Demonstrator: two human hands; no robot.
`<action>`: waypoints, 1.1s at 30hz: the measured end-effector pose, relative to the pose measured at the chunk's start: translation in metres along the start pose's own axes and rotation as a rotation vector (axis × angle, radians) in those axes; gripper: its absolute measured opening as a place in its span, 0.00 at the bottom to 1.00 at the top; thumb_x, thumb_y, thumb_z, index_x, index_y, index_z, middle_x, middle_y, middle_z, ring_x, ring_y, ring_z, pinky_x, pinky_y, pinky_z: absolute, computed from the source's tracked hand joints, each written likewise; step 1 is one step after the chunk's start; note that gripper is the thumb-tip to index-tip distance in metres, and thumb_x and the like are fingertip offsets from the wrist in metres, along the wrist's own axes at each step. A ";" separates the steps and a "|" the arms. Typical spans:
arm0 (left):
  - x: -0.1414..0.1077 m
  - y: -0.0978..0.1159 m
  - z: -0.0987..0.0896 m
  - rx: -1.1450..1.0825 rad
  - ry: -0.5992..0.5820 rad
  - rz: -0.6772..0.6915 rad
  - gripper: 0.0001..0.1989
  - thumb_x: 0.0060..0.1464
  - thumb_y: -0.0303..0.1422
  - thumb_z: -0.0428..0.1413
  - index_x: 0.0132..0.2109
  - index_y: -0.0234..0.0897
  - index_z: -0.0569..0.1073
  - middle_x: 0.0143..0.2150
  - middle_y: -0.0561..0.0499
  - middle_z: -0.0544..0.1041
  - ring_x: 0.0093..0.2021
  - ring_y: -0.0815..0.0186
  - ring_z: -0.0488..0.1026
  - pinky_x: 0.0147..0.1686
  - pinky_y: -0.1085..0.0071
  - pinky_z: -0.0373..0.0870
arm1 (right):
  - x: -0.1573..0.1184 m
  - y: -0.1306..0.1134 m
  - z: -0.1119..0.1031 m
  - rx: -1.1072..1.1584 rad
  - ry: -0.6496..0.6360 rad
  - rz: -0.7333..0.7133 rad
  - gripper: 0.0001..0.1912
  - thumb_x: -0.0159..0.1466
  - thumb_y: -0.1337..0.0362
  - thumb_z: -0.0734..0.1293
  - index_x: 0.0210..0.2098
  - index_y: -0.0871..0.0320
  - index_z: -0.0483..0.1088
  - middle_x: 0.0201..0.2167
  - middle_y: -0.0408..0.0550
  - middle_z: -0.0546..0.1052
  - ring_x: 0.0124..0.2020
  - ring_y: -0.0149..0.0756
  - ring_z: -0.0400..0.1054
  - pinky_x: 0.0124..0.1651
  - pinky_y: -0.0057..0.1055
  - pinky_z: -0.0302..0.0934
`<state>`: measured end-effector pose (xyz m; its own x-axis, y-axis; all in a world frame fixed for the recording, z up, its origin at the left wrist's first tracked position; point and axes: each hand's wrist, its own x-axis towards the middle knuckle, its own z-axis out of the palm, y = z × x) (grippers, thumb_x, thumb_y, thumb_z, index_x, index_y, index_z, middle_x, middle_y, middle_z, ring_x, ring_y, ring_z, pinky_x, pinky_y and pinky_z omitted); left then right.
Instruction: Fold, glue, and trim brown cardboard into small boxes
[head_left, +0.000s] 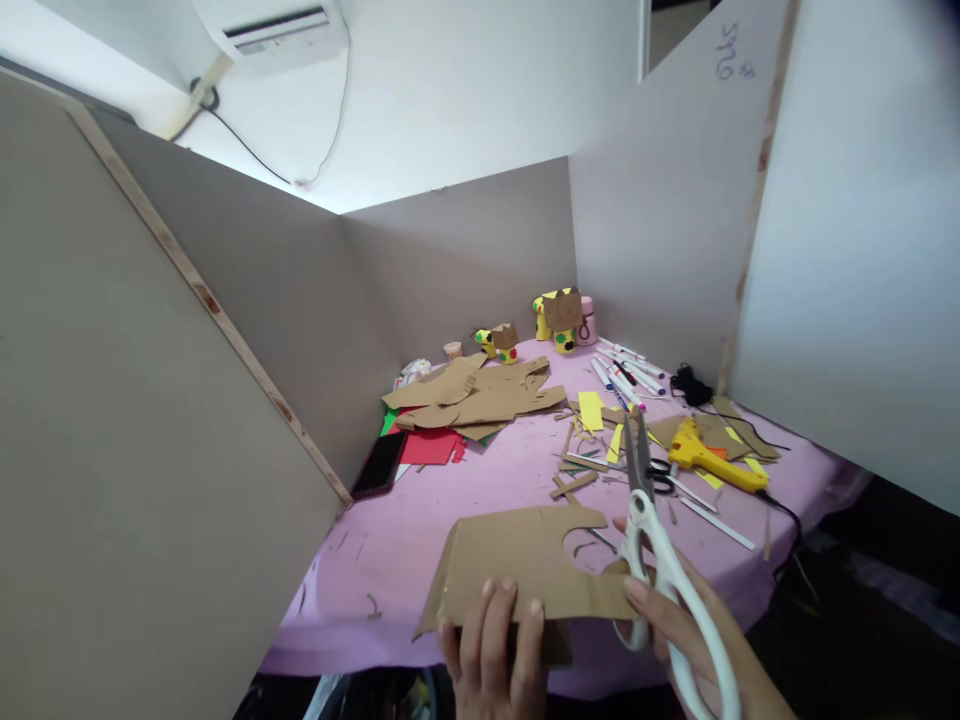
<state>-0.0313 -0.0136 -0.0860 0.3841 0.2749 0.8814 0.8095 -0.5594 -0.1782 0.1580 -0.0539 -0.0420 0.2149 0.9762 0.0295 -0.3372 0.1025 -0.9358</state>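
Gripping near edge of cut cardboard (510,560) w/ L hand (495,670), curled mostly closed w/ fingers on top & thumb hidden. Holding white-handled scissors (639,508) w/ R hand (669,618), part-closed round handles & w/ thumb also at cut cardboard's R end; w/ blades slightly parted, pointing away. Seeing pink tablecloth (330,600) under cut cardboard; just past it, cardboard strips (574,487) & yellow paper (591,410); past it to R, yellow glue gun (697,452); farther past, markers (622,385); past it to L, cardboard sheets (495,398), red paper (427,447) & dark phone (381,462); farthest off, yellow figs. (541,325) w/ coloured patches.
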 end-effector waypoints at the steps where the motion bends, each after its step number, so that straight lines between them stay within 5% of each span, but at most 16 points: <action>1: -0.001 0.004 0.005 0.015 0.019 -0.018 0.25 0.47 0.12 0.55 0.50 0.41 0.72 0.49 0.43 0.75 0.65 0.60 0.60 0.68 0.52 0.38 | 0.003 -0.004 0.004 0.051 0.018 0.027 0.17 0.59 0.53 0.72 0.45 0.49 0.68 0.27 0.37 0.71 0.25 0.30 0.64 0.31 0.26 0.62; 5: -0.003 0.021 0.016 0.017 -0.026 -0.120 0.25 0.49 0.14 0.57 0.52 0.40 0.71 0.49 0.40 0.76 0.59 0.54 0.68 0.66 0.45 0.38 | 0.013 -0.009 0.013 0.235 -0.015 0.129 0.23 0.56 0.57 0.75 0.48 0.52 0.67 0.25 0.36 0.70 0.24 0.29 0.63 0.28 0.24 0.60; 9: -0.005 0.025 0.001 -0.228 -0.214 -0.323 0.28 0.49 0.30 0.65 0.57 0.46 0.68 0.55 0.39 0.76 0.56 0.47 0.72 0.65 0.39 0.34 | 0.023 -0.006 0.007 0.260 -0.028 0.115 0.28 0.52 0.57 0.78 0.50 0.53 0.68 0.26 0.36 0.71 0.24 0.28 0.62 0.28 0.23 0.59; 11: 0.000 0.014 -0.016 -0.443 -0.352 -0.457 0.38 0.46 0.36 0.67 0.63 0.46 0.62 0.60 0.37 0.72 0.61 0.43 0.67 0.65 0.40 0.40 | 0.028 -0.009 -0.002 0.259 -0.062 0.089 0.29 0.50 0.58 0.78 0.50 0.51 0.70 0.28 0.37 0.72 0.25 0.28 0.62 0.29 0.23 0.59; 15: 0.032 -0.027 -0.045 -0.505 -0.412 -0.576 0.49 0.50 0.48 0.62 0.70 0.43 0.45 0.71 0.37 0.53 0.69 0.44 0.51 0.63 0.45 0.56 | 0.034 -0.022 -0.023 0.152 -0.250 0.050 0.29 0.49 0.57 0.78 0.50 0.47 0.73 0.30 0.39 0.73 0.30 0.31 0.64 0.31 0.24 0.59; 19: 0.072 -0.055 -0.047 -0.862 -0.775 -0.733 0.62 0.38 0.60 0.62 0.71 0.38 0.43 0.74 0.38 0.42 0.72 0.45 0.40 0.67 0.45 0.41 | 0.033 -0.030 -0.033 0.107 -0.465 0.029 0.28 0.49 0.55 0.78 0.50 0.45 0.74 0.36 0.42 0.75 0.38 0.35 0.68 0.42 0.27 0.62; 21: 0.080 -0.055 -0.039 -1.033 -0.924 -0.753 0.66 0.32 0.59 0.65 0.71 0.37 0.43 0.73 0.36 0.46 0.72 0.45 0.42 0.68 0.46 0.39 | 0.030 -0.031 -0.033 0.114 -0.570 0.074 0.29 0.52 0.55 0.77 0.52 0.45 0.72 0.31 0.40 0.73 0.32 0.31 0.66 0.38 0.26 0.61; 24: 0.072 -0.043 -0.025 -1.355 -1.047 -0.820 0.66 0.30 0.54 0.69 0.71 0.40 0.45 0.67 0.35 0.62 0.66 0.43 0.59 0.63 0.45 0.52 | 0.028 -0.028 -0.030 0.103 -0.697 0.110 0.29 0.53 0.56 0.76 0.53 0.46 0.70 0.29 0.38 0.70 0.29 0.28 0.64 0.35 0.24 0.61; 28: 0.049 -0.027 -0.021 -1.536 -0.955 -1.025 0.57 0.32 0.48 0.71 0.67 0.40 0.55 0.60 0.38 0.69 0.58 0.45 0.68 0.56 0.50 0.63 | 0.032 -0.028 -0.030 0.082 -0.620 0.067 0.27 0.54 0.54 0.76 0.52 0.45 0.71 0.30 0.38 0.72 0.30 0.29 0.67 0.35 0.24 0.63; 33: 0.036 -0.021 -0.048 -1.440 -0.594 -1.235 0.52 0.32 0.49 0.71 0.62 0.41 0.58 0.59 0.40 0.70 0.58 0.48 0.68 0.53 0.59 0.66 | 0.027 -0.013 -0.075 -0.364 -0.265 -0.141 0.26 0.62 0.53 0.69 0.58 0.41 0.64 0.49 0.48 0.77 0.54 0.43 0.69 0.56 0.37 0.63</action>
<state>-0.0561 -0.0290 -0.0299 0.3159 0.9471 -0.0564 -0.0697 0.0824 0.9942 0.2373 -0.0433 -0.0550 -0.0218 0.9775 0.2097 0.0319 0.2104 -0.9771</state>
